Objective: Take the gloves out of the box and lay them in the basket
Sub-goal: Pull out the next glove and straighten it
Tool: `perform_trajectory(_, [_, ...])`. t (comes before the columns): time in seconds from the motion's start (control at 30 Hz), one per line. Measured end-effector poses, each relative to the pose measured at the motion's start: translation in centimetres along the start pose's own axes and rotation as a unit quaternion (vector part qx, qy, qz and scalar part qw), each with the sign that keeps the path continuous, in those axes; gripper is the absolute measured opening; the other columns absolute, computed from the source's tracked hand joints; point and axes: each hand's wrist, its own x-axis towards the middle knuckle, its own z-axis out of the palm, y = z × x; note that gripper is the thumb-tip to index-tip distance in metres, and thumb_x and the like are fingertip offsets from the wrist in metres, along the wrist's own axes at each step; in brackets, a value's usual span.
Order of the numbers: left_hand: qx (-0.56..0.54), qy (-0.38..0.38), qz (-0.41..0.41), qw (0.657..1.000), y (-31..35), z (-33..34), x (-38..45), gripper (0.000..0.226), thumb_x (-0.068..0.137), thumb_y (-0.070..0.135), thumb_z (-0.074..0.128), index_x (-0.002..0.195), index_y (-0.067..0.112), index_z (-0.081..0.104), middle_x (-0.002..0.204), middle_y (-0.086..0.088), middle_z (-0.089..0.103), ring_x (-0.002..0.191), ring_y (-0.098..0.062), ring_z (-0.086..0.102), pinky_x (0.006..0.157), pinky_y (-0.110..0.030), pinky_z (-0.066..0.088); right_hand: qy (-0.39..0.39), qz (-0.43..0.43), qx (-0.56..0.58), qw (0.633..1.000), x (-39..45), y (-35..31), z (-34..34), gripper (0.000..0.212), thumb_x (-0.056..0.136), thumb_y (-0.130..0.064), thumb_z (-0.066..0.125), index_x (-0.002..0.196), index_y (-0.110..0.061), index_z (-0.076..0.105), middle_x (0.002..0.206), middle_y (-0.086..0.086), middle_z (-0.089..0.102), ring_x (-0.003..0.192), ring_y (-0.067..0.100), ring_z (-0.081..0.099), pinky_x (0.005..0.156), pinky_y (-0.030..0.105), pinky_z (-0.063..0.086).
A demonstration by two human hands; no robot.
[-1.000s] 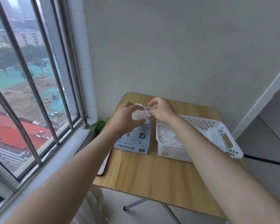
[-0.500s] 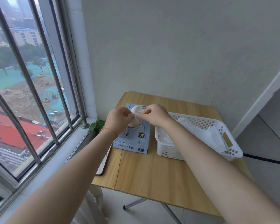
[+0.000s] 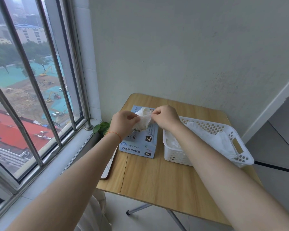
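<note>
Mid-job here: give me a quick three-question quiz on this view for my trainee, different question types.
1. True or false: both hands pinch one glove above the box.
2. Which side of the box is the basket on? A) window side B) the person's right C) behind it
3. Fill in: the size printed on the box is ___.

Key:
1. True. The left hand and right hand each pinch an edge of the glove.
2. B. The basket sits right of the box on the table, with white gloves already in it.
3. XL
</note>
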Motion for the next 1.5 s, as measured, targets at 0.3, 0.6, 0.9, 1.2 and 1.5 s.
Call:
perform_trajectory(0.3, [0.2,-0.045,0.072,0.976,1.7,0.1,-0.5,0.024,0.099,0.027,0.046,0.108,0.03,0.068,0.097,0.002,0.065,0.072,-0.019,0.061,0.062,-0.029,0.05,0.045,-0.019,0.105,0.993,0.5,-0.7,-0.8,0.012,0.085,-0.017,0.064,0.075,-0.017,0.069,0.075,-0.01,0.067,0.07,0.011,0.064,0.063,0.023,0.048])
perform_trajectory(0.6, [0.279,-0.102,0.032,0.954,0.9,0.6,-0.5,0.034,0.084,0.06,0.055,0.078,0.027,0.052,0.081,0.004,0.057,0.076,-0.02,0.058,0.061,-0.029,0.047,0.142,-0.052,0.186,0.971,0.7,-2.3,-2.4,0.012,0.09,-0.016,0.056,0.079,-0.018,0.06,0.074,-0.005,0.062,0.072,0.015,0.062,0.063,0.022,0.049])
perform_trajectory(0.9, [0.26,-0.095,0.08,0.958,1.3,1.3,-1.8,0.09,0.071,0.067,0.072,0.142,0.03,0.031,0.139,-0.001,0.044,0.123,-0.025,0.046,0.093,-0.042,0.047,0.039,0.011,0.192,0.981,0.4,-2.6,-2.0,0.015,0.1,-0.02,0.039,0.094,-0.012,0.05,0.078,0.007,0.068,0.06,0.013,0.067,0.065,0.032,0.059])
perform_trajectory(1.2, [0.31,-0.134,0.034,0.94,0.8,1.5,-1.0,0.09,0.071,0.079,0.061,0.135,0.018,0.042,0.125,-0.003,0.054,0.123,-0.025,0.045,0.099,-0.042,0.044,0.214,-0.036,0.278,0.936,0.3,-4.3,-5.6,0.009,0.096,-0.012,0.042,0.088,-0.01,0.044,0.067,0.002,0.053,0.052,0.013,0.055,0.054,0.028,0.048])
perform_trajectory(1.5, [0.239,0.077,0.197,0.948,2.6,1.1,-2.2,0.053,0.087,0.046,0.06,0.134,0.025,0.049,0.135,-0.004,0.049,0.124,-0.027,0.046,0.105,-0.045,0.035,0.141,0.057,0.243,0.958,-0.2,-2.7,-5.8,0.009,0.093,-0.017,0.039,0.092,-0.01,0.044,0.08,0.003,0.053,0.081,0.031,0.063,0.074,0.045,0.057])
